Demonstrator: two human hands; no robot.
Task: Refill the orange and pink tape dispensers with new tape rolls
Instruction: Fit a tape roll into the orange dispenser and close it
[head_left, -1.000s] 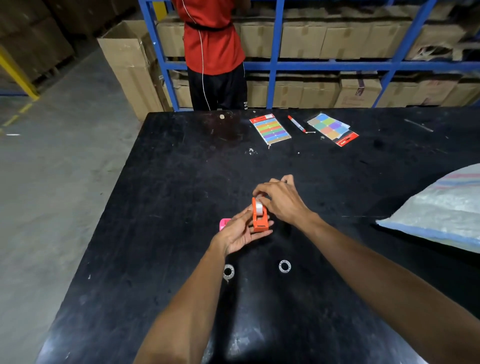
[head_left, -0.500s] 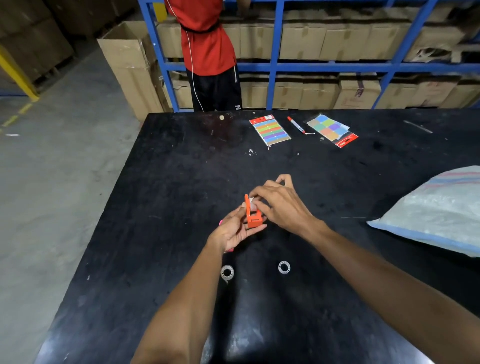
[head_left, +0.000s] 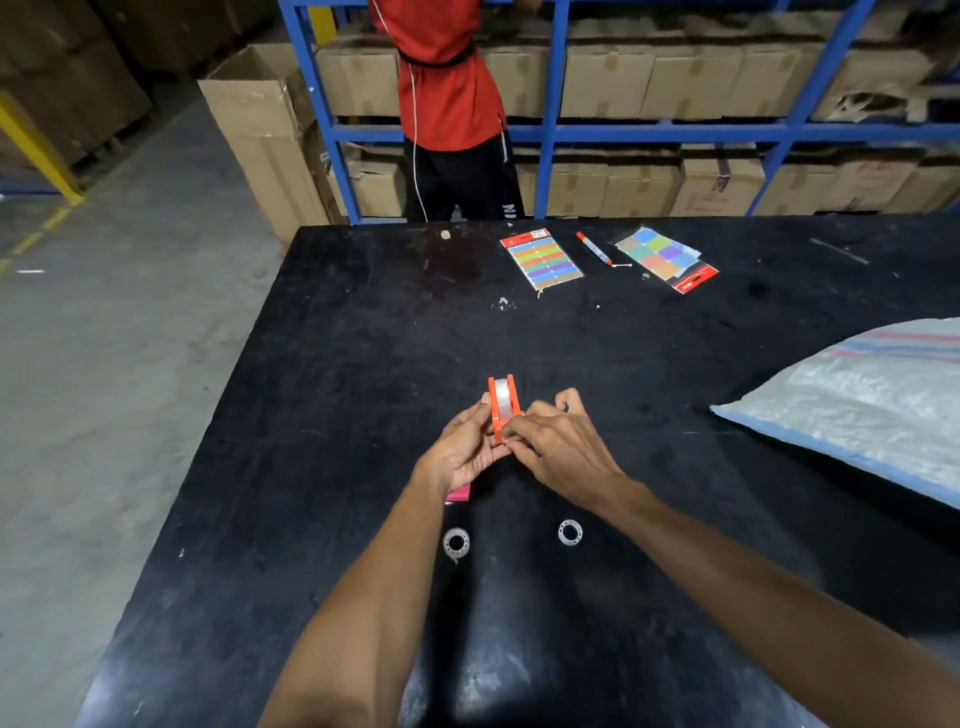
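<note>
Since earlier frame, orange dispenser (head_left: 503, 408) turned, roll now seated inside; left hand (head_left: 464, 452) grips its side, right hand (head_left: 558, 447) pinches near end. Pink dispenser (head_left: 459, 493) behind left wrist, unfilled I think; two rings (head_left: 456, 541) nearer still.

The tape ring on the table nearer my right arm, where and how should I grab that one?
Pinch the tape ring across its outer edge, coming straight down from above with the right hand. It lies flat on the black table with its hole facing up, so the sides are bare, and nothing touches it; the other ring sits apart.
</note>
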